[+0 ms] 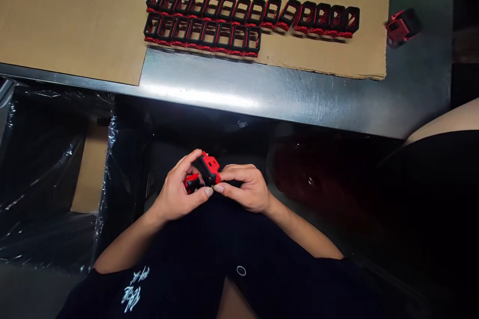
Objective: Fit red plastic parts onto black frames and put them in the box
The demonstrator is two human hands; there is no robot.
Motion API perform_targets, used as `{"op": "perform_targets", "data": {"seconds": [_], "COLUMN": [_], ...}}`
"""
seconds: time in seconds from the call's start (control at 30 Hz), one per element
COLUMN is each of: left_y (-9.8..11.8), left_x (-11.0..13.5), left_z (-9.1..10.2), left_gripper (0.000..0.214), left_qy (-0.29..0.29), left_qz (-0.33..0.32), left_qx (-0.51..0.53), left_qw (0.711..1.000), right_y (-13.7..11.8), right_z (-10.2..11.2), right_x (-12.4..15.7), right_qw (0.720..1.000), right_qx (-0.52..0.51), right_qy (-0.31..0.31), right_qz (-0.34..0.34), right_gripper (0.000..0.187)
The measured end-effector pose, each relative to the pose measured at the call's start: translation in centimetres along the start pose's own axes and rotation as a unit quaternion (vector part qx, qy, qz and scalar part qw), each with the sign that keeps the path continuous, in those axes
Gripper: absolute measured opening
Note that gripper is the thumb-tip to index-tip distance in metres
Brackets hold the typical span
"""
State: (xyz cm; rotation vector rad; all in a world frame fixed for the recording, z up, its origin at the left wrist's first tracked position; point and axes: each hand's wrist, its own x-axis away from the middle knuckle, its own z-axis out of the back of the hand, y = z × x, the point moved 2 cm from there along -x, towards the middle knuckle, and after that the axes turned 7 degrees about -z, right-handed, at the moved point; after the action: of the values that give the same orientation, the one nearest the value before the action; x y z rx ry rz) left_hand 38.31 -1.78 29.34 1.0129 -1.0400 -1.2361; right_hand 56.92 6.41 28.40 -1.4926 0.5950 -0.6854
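Over my lap, both hands close around a small red and black plastic part (208, 169). My left hand (179, 190) grips it from the left, thumb underneath and fingers curled over a second red piece (191, 182). My right hand (245, 187) pinches the part's right side with thumb and forefinger. On the table ahead, two rows of several finished black and red frames (239, 19) stand side by side on a sheet of cardboard (75, 15).
The steel table edge (239, 94) runs across in front of me. A single red and black part (402, 25) lies on the bare metal at the far right. Black plastic-lined boxes (48, 169) sit below the table on my left. Another person's arm (445, 119) shows at the right edge.
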Motion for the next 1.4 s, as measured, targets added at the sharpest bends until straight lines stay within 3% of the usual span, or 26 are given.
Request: {"op": "perform_targets", "data": {"seconds": [0.3, 0.57, 0.7, 0.8, 0.87, 0.97, 1.07, 1.13, 1.27, 1.33, 1.4], "left_y": [0.5, 0.9, 0.9, 0.8, 0.9, 1.1, 1.3, 1.1, 0.3, -0.1, -0.3], "left_x": [-0.1, -0.4, -0.3, -0.4, -0.4, -0.4, -0.4, -0.3, -0.2, -0.2, -0.2], "left_z": [-0.9, -1.2, -1.3, -1.6, -1.7, -1.8, -1.7, -1.6, -1.7, -1.8, -1.8], "left_gripper": [0.080, 0.080, 0.079, 0.077, 0.077, 0.078, 0.080, 0.087, 0.112, 0.119, 0.122], "left_qy": [0.054, 0.100, 0.103, 0.102, 0.098, 0.093, 0.094, 0.096, 0.096, 0.091, 0.082], "left_qz": [-0.076, -0.208, -0.227, -0.239, -0.250, -0.261, -0.257, -0.252, -0.260, -0.281, -0.300], "left_qx": [-0.055, -0.184, -0.231, -0.247, -0.269, -0.298, -0.285, -0.268, -0.253, -0.264, -0.281], "left_qw": [0.994, 0.955, 0.941, 0.933, 0.925, 0.913, 0.919, 0.925, 0.927, 0.918, 0.908], "right_y": [0.6, 0.1, -1.3, -2.7, -3.3, -3.5, -2.9, -2.1, -1.1, -1.1, -1.2], "right_z": [-0.6, 0.4, 1.3, 0.5, -0.2, -0.2, 1.0, 1.6, 1.1, 0.4, -0.1], "right_x": [0.0, -0.2, -0.3, -0.6, -1.0, -1.6, -1.7, -1.6, -0.8, -0.4, -0.2], "right_qw": [0.999, 0.999, 0.997, 0.988, 0.979, 0.969, 0.965, 0.974, 0.985, 0.986, 0.990], "right_qx": [0.024, 0.029, 0.035, 0.116, 0.168, 0.169, 0.106, 0.054, -0.069, -0.068, -0.026], "right_qy": [-0.013, -0.045, 0.029, 0.072, 0.095, 0.167, 0.225, 0.198, 0.035, 0.013, 0.032], "right_qz": [0.039, 0.011, -0.067, -0.074, -0.072, -0.074, -0.080, -0.099, -0.157, -0.154, -0.134], "right_gripper": [0.012, 0.013, 0.030, 0.042, 0.040, 0.020, 0.030, 0.031, 0.036, 0.046, 0.047]}}
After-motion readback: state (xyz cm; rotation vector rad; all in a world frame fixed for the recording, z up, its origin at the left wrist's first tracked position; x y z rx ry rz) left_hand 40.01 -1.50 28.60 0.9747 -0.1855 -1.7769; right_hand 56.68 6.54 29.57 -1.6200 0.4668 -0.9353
